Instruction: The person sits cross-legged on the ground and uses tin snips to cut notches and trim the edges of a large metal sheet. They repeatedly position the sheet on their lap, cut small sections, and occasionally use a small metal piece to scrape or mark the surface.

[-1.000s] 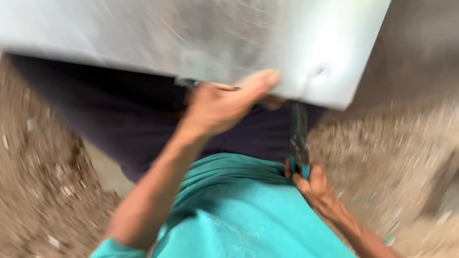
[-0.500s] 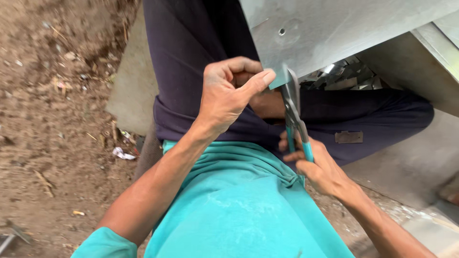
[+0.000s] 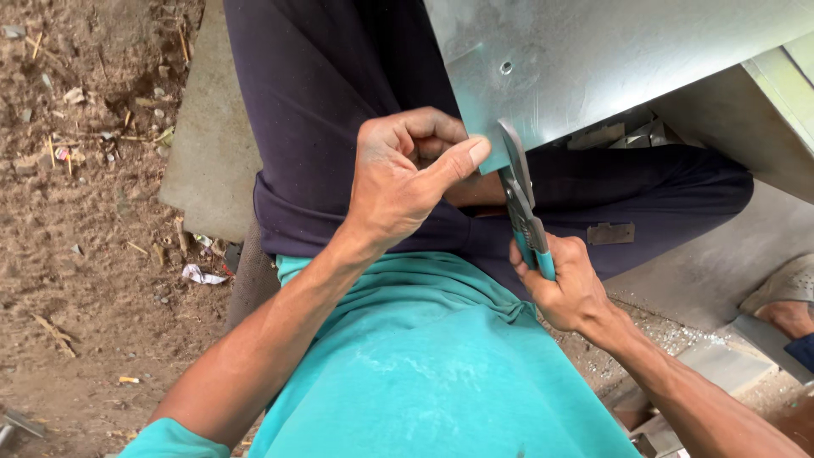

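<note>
While the left hand (image 3: 405,182) curls into a loose fist near the picture's centre, its thumb and bent fingers pinch the lower corner of a grey sheet of metal (image 3: 610,64) that fills the view from 12 to 2 o'clock. At about 4 o'clock from that hand, the right hand (image 3: 570,284) is wrapped tightly round the teal handles of a pair of snips (image 3: 521,199) — the blades point up toward 12 o'clock and meet the sheet's lower edge just beside the left thumb. A small round hole shows in the sheet above the blades. Both forearms come in from the bottom, across a teal shirt (image 3: 424,373). Dark trousers (image 3: 331,110) lie under the hands and the sheet. At 9 o'clock is bare dirt (image 3: 85,212) strewn with twigs and scraps — a flat concrete slab (image 3: 208,161) lies between it and the trousers. At 4 o'clock, by the right edge, part of a sandalled foot (image 3: 788,297) rests on a pale surface
</note>
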